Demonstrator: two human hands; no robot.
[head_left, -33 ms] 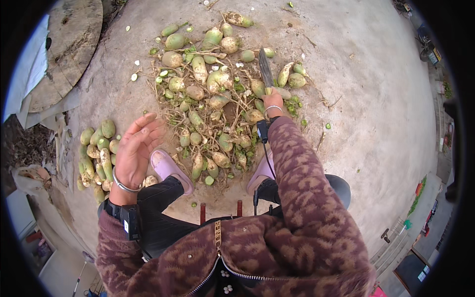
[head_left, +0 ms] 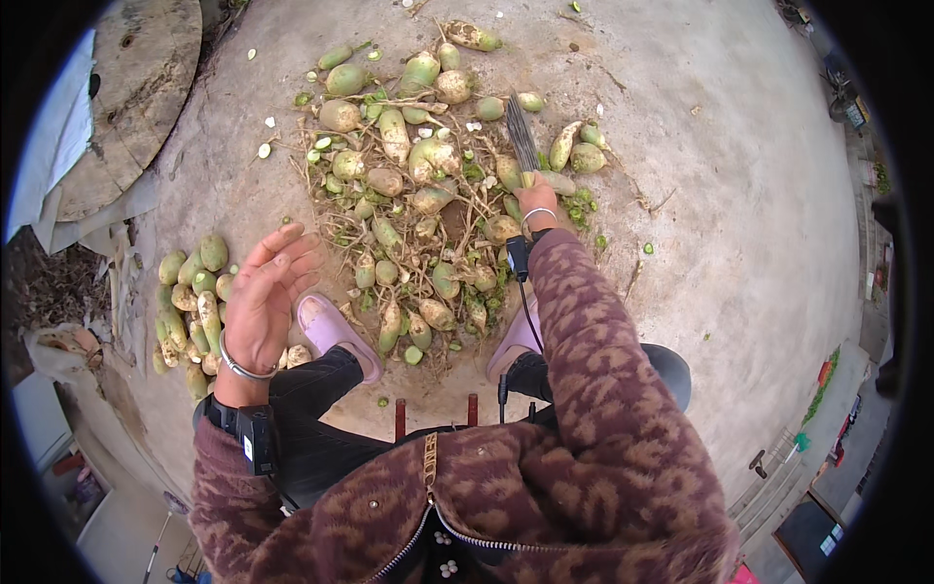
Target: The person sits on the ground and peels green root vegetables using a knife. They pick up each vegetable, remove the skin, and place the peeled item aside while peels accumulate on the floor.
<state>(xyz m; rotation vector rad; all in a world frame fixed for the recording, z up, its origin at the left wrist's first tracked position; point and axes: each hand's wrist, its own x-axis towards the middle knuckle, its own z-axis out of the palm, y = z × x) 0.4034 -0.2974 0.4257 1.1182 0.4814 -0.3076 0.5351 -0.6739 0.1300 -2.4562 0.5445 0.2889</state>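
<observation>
My right hand (head_left: 536, 199) is closed around the handle of a knife (head_left: 521, 136), its dark grey blade pointing away from me over the right side of a heap of green radishes (head_left: 428, 200). Whether the blade touches a radish beneath it, I cannot tell. Empty and raised, my left hand (head_left: 279, 292) has its fingers stretched out, between the heap and a smaller pile of radishes (head_left: 185, 310) at the left. Stringy roots, leaf bits and pale cut slices (head_left: 265, 151) lie in and around the big heap.
My feet, in pink clogs (head_left: 334, 336), stand at the near edge of the heap. A large round wooden disc (head_left: 136, 88) lies at the far left beside pale sheeting. Concrete ground (head_left: 739, 224) stretches to the right, with steps and household things along its edge.
</observation>
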